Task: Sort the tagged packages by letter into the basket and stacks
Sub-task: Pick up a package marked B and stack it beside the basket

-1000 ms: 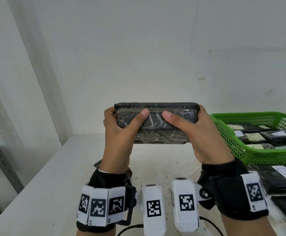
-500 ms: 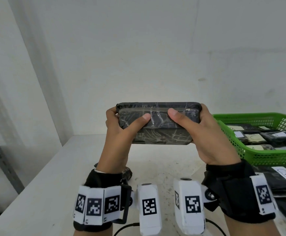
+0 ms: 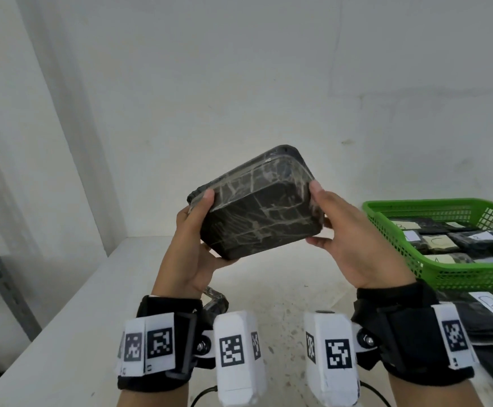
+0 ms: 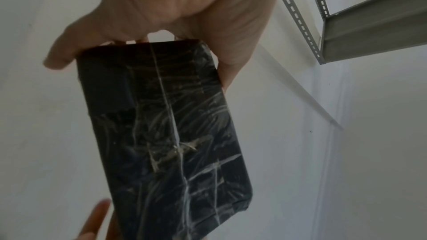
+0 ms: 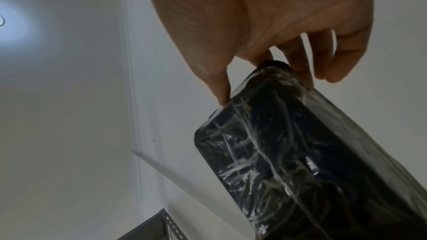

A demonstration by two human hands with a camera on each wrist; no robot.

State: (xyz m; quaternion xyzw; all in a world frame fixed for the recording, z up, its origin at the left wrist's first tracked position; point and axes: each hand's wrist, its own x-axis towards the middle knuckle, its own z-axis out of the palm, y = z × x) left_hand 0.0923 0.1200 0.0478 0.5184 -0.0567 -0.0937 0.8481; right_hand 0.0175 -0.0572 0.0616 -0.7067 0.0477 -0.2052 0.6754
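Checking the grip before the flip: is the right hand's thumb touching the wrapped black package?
Touching. In the head view the right hand has its thumb tip pressed on the wrapped black package at its upper right edge; the right wrist view shows the same contact.

The head camera looks forward and down at the package (image 3: 257, 207); both wrist cameras face it closely from below

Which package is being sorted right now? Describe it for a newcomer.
Start at the green basket on the table's right; left of it both hands are raised. Between them is a dark film-wrapped package, tilted in mid-air. Unlike the basket's packages, it shows no white tag.
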